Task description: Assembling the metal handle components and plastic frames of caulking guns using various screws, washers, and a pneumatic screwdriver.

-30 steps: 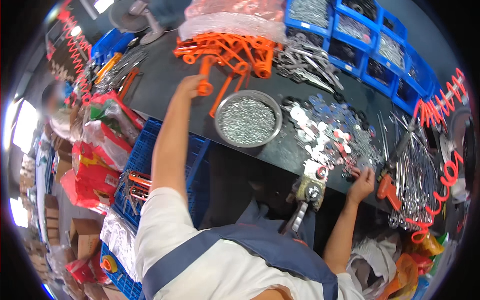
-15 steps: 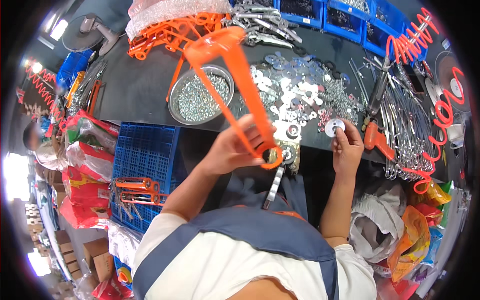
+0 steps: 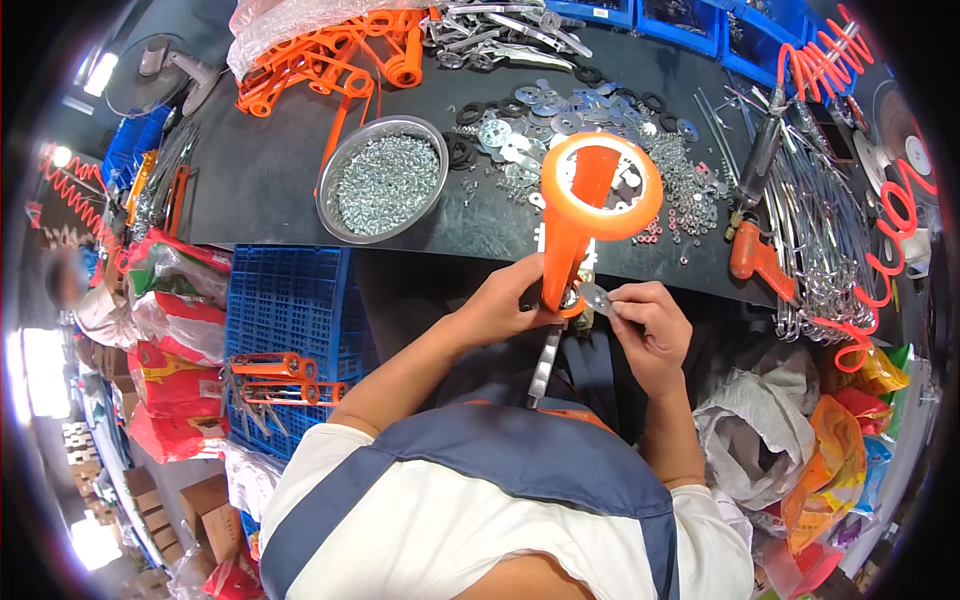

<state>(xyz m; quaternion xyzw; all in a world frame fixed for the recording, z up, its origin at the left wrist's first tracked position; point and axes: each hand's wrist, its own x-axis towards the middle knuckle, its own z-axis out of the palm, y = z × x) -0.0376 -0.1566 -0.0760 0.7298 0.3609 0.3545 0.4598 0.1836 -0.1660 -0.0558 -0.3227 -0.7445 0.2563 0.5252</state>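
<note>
A dark desk (image 3: 260, 190) spans the workspace, its near edge running across in front of the person's torso. Just in front of that edge, the left hand (image 3: 505, 300), its forearm slanting up and inward, is clamped on the narrow lower end of an orange frame (image 3: 566, 255), whose wide ring rises toward the camera. The right hand (image 3: 655, 335), forearm nearly upright and wrist turned inward, pinches a grey disc (image 3: 595, 298) beside that end; whether they touch cannot be told. Dark desktop shows between a metal bowl (image 3: 345, 226) and the left edge; an orange-handled tool (image 3: 760, 260) lies by the near edge's right end.
</note>
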